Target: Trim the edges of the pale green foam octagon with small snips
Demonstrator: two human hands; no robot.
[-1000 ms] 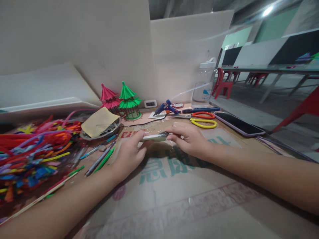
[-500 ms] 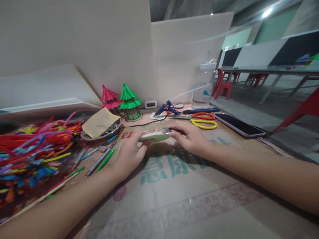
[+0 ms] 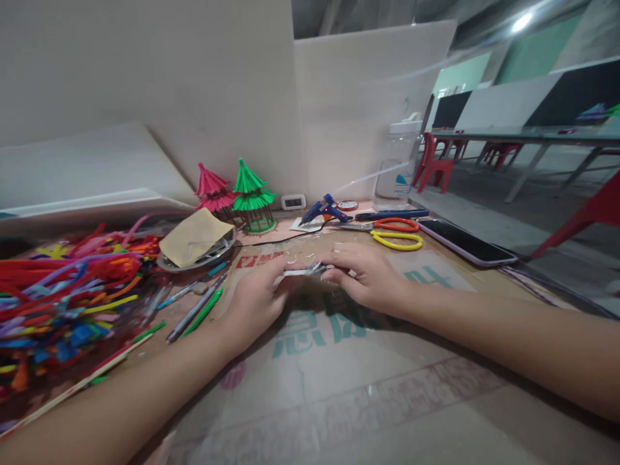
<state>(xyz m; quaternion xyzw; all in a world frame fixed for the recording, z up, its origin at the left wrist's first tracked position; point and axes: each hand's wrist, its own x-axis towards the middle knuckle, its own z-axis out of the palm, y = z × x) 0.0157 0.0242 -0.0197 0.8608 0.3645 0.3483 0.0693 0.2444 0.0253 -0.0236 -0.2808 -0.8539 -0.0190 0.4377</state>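
Note:
My left hand [image 3: 256, 290] is closed on a thin white piece [image 3: 293, 272], seen nearly edge-on above the printed cardboard [image 3: 310, 387]. My right hand [image 3: 371, 278] pinches a small metal blade [image 3: 316, 267], its tip against the white piece. Fingers hide most of the blade and part of the piece. White shavings [image 3: 293, 260] show just behind it. Beyond my hands lie a blue glue gun [image 3: 322, 210] and scissors [image 3: 397, 240] with one red and one yellow handle.
Colourful pipe cleaners [image 3: 72, 303] heap at the left, beside pens [image 3: 203, 310] and a metal dish [image 3: 169, 265] with yellow paper. A pink model tower [image 3: 212, 184] and a green one [image 3: 252, 190] stand behind. A bottle [image 3: 394, 168] and a phone [image 3: 465, 242] are at the right.
The white piece has tilted from showing its pale green-white face to nearly edge-on. My right hand and the blade have shifted slightly down and left along it.

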